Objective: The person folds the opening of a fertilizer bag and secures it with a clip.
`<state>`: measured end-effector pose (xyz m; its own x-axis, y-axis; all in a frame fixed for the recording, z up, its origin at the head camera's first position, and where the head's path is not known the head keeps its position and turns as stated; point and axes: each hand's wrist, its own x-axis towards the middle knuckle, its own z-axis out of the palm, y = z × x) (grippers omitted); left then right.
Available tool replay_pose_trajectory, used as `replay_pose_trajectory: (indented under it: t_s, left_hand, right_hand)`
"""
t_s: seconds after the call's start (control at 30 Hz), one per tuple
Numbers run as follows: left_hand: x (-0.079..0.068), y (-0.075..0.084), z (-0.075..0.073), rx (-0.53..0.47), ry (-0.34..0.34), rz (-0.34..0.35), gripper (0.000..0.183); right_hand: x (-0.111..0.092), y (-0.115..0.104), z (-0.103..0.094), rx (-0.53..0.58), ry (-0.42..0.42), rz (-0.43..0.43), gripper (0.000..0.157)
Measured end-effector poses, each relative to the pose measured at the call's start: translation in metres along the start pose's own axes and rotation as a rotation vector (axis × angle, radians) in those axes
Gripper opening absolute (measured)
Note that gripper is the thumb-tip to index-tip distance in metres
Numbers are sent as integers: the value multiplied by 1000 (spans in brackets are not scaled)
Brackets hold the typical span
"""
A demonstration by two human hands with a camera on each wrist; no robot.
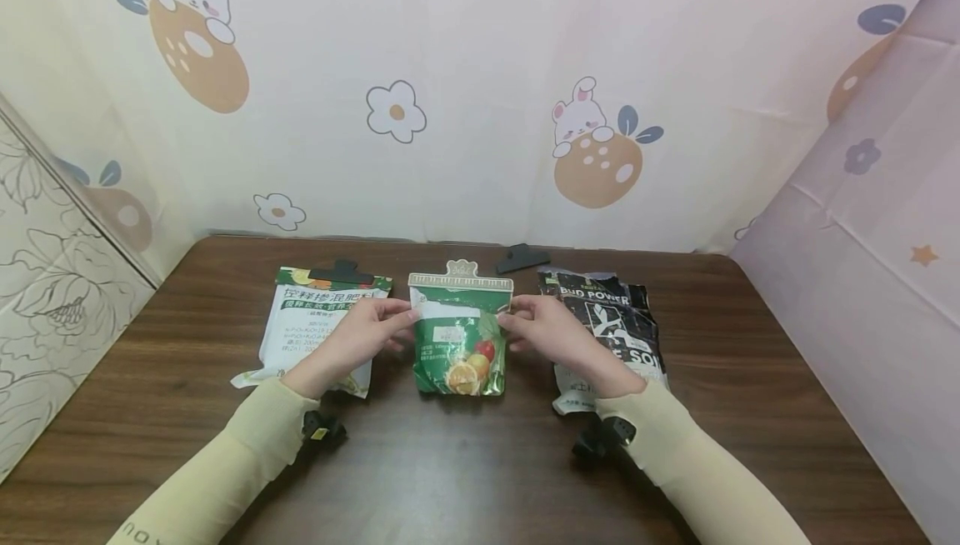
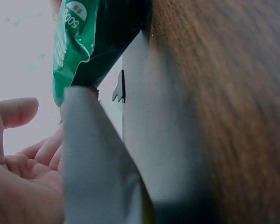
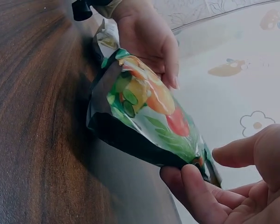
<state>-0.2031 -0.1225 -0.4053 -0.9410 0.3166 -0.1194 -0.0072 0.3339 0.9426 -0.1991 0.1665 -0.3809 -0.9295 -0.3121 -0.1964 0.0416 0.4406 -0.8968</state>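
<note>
In the middle of the table stands a green fertilizer bag (image 1: 461,345) with fruit pictures. A pale ruler-edged bag clip (image 1: 461,282) sits across its top. My left hand (image 1: 375,324) is at the bag's left edge, thumb apart from the fingers in the left wrist view. At the opposite edge my right hand (image 1: 547,328) touches the bag with its fingertips (image 3: 192,175), the thumb held off them. Left of the green bag lies a white fertilizer bag (image 1: 296,337) with a black clip (image 1: 343,272) on its top. A black soil bag (image 1: 600,303) lies on the right, partly behind my right hand.
A loose black clip (image 1: 522,258) lies at the back of the brown wooden table (image 1: 465,478). Behind the table hangs a pale curtain (image 1: 480,170) printed with rabbits and flowers. Both wrists carry small black cameras.
</note>
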Motion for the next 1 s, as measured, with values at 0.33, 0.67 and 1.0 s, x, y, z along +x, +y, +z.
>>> replay_pose_trajectory:
  t_s: [0.33,0.67,1.0]
  left_hand:
    - [-1,1,1,1,-35,-38,55]
    - [-2,0,2,3,-96,-80,60]
    - [-3,1,2,3,-123,-83,61]
  right_hand:
    - [2,2,2,56,6,53,58]
    - [5,9,4,19,-25,73,52]
    - [8,13,4,-30,-40,54,50]
